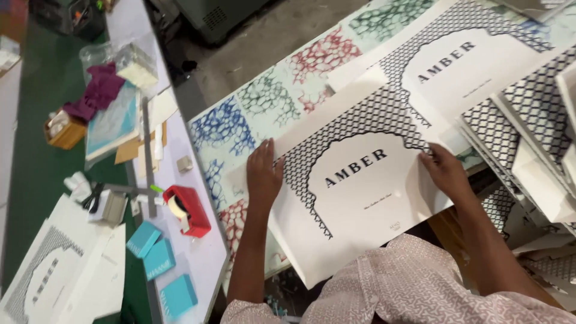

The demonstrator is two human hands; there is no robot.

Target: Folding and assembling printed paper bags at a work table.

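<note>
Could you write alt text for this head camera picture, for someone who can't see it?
Seen from above, a person's left hand and right hand rest flat on the two side edges of a large white printed sheet with a black lattice border, lying on a table covered in colourful web-pattern paper. Similar sheets are stacked to the right; a red tape dispenser and teal boxes sit left.

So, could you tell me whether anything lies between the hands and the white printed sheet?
Nothing visible: the left hand and right hand both rest directly on the white printed sheet, one at each side edge.
</note>
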